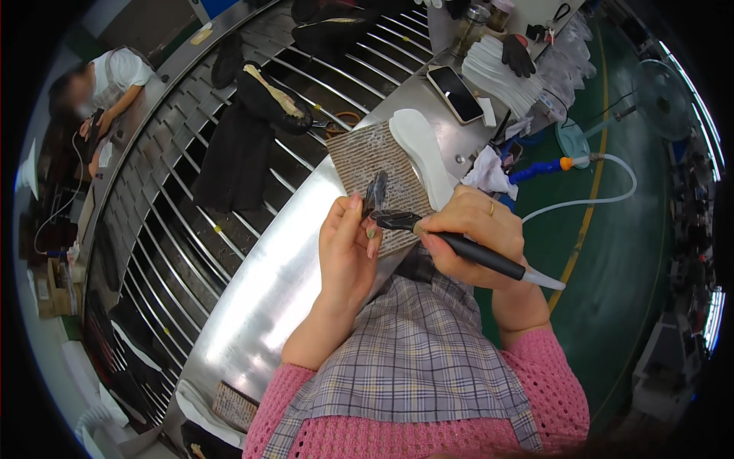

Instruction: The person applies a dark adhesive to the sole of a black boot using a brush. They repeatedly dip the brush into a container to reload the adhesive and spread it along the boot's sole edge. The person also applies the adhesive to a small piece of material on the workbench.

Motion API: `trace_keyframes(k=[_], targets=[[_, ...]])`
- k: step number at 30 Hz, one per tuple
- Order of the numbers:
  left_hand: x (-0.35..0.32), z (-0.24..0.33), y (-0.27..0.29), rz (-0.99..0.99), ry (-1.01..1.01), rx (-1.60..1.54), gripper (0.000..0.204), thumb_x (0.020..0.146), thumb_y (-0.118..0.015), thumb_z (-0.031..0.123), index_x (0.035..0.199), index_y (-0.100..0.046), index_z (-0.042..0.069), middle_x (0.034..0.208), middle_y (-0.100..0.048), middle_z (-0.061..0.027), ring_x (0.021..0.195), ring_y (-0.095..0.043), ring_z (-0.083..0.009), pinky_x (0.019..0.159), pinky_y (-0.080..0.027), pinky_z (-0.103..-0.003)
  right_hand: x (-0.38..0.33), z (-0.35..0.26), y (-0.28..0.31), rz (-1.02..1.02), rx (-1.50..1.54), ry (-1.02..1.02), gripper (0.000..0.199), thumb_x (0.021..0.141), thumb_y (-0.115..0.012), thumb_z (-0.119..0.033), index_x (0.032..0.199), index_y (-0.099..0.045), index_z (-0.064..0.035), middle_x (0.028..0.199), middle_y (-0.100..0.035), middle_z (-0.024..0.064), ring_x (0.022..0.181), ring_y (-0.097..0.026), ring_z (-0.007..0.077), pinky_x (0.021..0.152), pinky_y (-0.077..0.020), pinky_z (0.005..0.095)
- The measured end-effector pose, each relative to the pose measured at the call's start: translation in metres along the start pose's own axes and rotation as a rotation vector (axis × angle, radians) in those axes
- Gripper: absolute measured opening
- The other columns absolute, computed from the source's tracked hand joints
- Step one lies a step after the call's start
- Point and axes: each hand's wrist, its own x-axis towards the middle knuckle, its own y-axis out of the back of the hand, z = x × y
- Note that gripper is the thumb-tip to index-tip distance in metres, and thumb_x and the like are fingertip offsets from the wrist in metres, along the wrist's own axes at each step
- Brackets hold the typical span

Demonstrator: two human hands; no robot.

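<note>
My right hand (478, 229) grips a tool with a thick black handle (485, 254) and a pale tapered end. The tool's dark head (396, 219) points left, close to the fingers of my left hand (344, 249). Those fingers are closed on a small dark, glossy piece (376, 193), whose exact kind I cannot make out. Whether the tool's head touches this piece is unclear. Beneath both hands lies a ribbed brown cardboard sheet (355, 157) with whitish smears. A white insole (420, 145) rests along its right edge.
A phone (455, 93), stacked white insoles (497, 73) and a black glove (518, 55) lie beyond. At left runs a metal-rod conveyor (222, 229) carrying black footwear (271, 99). A blue flexible hose (539, 168) and a fan (661, 99) stand right. Another person (115, 80) works far left.
</note>
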Motion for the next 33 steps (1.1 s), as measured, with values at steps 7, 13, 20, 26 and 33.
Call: trace_keyframes(k=[7, 13, 20, 26, 33], targets=[[-0.001, 0.001, -0.007, -0.029, 0.01, 0.037, 0.014, 0.1, -0.052, 0.02, 0.091, -0.049, 0.01, 0.076, -0.055, -0.0028, 0.061, -0.048, -0.0066, 0.046, -0.036, -0.018, 0.007, 0.024, 0.014, 0.158, -0.037, -0.109, 0.01, 0.076, -0.073, -0.002, 0.084, -0.066, -0.0029, 0.072, -0.064, 0.0076, 0.061, -0.061, 0.0171, 0.056, -0.0456, 0.0267], [0.002, 0.001, -0.009, -0.028, 0.026, 0.0, 0.014, 0.1, -0.052, 0.02, 0.091, -0.049, 0.01, 0.075, -0.054, -0.0029, 0.06, -0.047, -0.0064, 0.045, -0.036, -0.018, 0.004, 0.018, 0.008, 0.119, -0.028, -0.127, 0.011, 0.077, -0.072, -0.001, 0.086, -0.065, -0.0016, 0.072, -0.064, 0.0082, 0.061, -0.061, 0.018, 0.056, -0.0468, 0.0279], [0.006, 0.002, -0.014, 0.064, -0.112, 0.105, 0.014, 0.099, -0.053, 0.017, 0.092, -0.048, 0.006, 0.074, -0.054, -0.0034, 0.057, -0.047, -0.0063, 0.044, -0.037, -0.019, -0.001, 0.016, 0.015, 0.043, 0.074, -0.029, 0.011, 0.076, -0.07, 0.002, 0.086, -0.065, 0.0008, 0.075, -0.065, 0.0083, 0.06, -0.058, 0.0172, 0.055, -0.0458, 0.0278], [0.008, 0.008, -0.018, 0.041, -0.637, 0.659, 0.013, 0.098, -0.054, 0.01, 0.09, -0.047, 0.003, 0.075, -0.055, -0.004, 0.05, -0.046, -0.0055, 0.043, -0.037, -0.019, -0.001, 0.026, 0.03, 0.123, 0.156, -0.14, 0.008, 0.077, -0.068, 0.002, 0.085, -0.066, 0.0015, 0.073, -0.065, 0.008, 0.06, -0.055, 0.0143, 0.056, -0.0417, 0.0262], [0.011, 0.008, -0.017, 0.032, -0.734, 0.85, 0.012, 0.097, -0.055, 0.007, 0.09, -0.047, 0.002, 0.071, -0.054, -0.0037, 0.049, -0.045, -0.0047, 0.042, -0.034, -0.018, 0.005, 0.028, 0.026, 0.016, 0.12, -0.05, 0.022, 0.068, -0.074, 0.005, 0.089, -0.07, -0.0011, 0.081, -0.066, 0.0076, 0.071, -0.061, 0.0177, 0.062, -0.0473, 0.0277]])
